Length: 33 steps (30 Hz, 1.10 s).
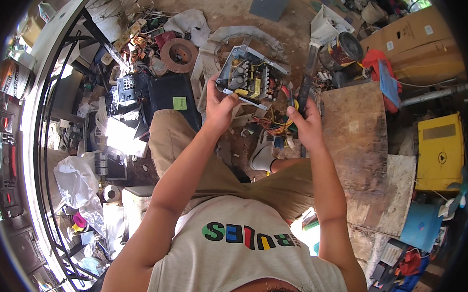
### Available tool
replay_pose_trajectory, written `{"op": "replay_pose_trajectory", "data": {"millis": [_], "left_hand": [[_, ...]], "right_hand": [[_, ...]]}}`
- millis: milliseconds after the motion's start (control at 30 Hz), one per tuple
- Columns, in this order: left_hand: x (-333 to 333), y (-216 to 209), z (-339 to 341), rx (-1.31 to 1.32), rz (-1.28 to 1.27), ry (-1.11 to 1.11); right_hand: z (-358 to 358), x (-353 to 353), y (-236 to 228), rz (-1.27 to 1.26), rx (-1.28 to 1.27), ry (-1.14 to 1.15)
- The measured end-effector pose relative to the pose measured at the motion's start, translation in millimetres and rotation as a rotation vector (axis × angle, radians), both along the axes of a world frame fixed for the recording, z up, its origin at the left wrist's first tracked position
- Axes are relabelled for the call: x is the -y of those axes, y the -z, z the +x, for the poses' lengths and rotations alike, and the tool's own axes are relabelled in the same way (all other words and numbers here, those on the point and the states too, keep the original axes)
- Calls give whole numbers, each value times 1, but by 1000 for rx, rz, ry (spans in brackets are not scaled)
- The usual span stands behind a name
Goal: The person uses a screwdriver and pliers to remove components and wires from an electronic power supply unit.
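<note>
Held an open casing (253,102) of thin, greyish sheet metal in the left hand (221,109), gripped at the eight-o'clock corner with the thumb over the near rim. Crammed within the boxy shell: a circuit board (247,75) bristling with rounded cylinders, upright ridged pieces and a smooth yellow block (257,86). Pointed the open face upward, with the long axis slanting from ten o'clock to four. Had the casing at twelve o'clock from the pale cloth shirt (244,265). Curled the right hand (307,124) narrowly at four o'clock, beside tangled, slender coloured wires (277,124) and the lower end of a long dark bar (306,85); could not tell its exact hold. Saw a rough, round brown disc (168,57) at ten o'clock and scuffed, stained plywood (353,135) at four.
</note>
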<state>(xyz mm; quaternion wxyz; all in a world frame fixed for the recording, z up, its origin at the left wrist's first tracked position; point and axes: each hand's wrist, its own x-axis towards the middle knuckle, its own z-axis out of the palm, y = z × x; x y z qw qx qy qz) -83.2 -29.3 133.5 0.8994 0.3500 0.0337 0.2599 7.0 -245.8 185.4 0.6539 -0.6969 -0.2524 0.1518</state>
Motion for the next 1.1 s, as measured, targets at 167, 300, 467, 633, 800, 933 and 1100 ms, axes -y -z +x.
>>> {"op": "replay_pose_trajectory", "data": {"millis": [167,300,467,633,800,933,1100], "left_hand": [[-5,-12,-2,18,360,-190],[-9,-26,-3,94,411,-160],[-15,-23,-3,62,321,-81],[-13,-18,-1,55,72,44],[-14,-22,-1,-82,136,-25],[-3,-29,2,-126,538,-199],[18,-35,-1,-192,1096,-453]], "right_hand": [[2,3,6,-209,160,20],[-6,5,7,-205,167,122],[-18,4,7,-109,113,162],[-29,-14,-25,-68,259,228],[-26,-19,-48,-258,507,368],[-18,-10,-46,-346,295,231],[-24,-48,-30,-216,271,205]]}}
